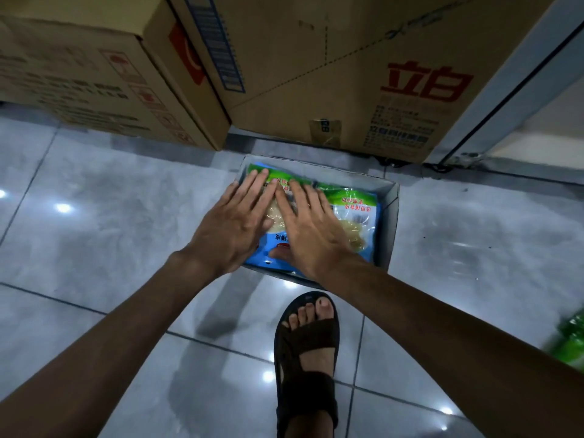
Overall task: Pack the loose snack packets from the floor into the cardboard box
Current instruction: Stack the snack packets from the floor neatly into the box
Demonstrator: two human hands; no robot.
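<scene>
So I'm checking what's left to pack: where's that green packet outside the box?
In the head view, a blurred green packet sits at the far right edge, on the floor behind the right forearm, apart from the box.

two snack packets (354,216), three cardboard boxes (390,210)

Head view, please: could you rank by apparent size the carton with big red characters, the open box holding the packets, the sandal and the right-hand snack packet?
1. Carton with red characters, by far the largest, though cropped.
2. Open box.
3. Sandal, close to the box in apparent size because it is nearer the camera, so unsure.
4. Right-hand snack packet.
</scene>
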